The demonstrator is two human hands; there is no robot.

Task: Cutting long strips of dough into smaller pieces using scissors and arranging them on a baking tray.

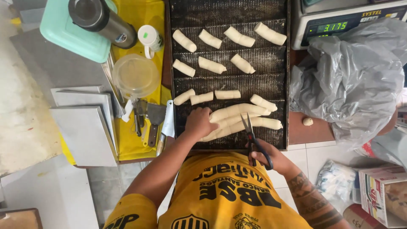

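A dark ridged baking tray [280, 85] is laid on the counter, with cut dough pieces [212, 65] set in rows beyond the grip. Nearest the body, long dough rolls [237, 118] are pinned under the left hand [198, 124], its fingers pressed flat on their near ends. Scissors [253, 142] are clasped in the right hand [271, 157], blades parted over the rolls. The dough looks soft, light and easily squashed, so it is best held gently by its ends. A crumpled grey plastic bag [352, 80] is heaped to the right.
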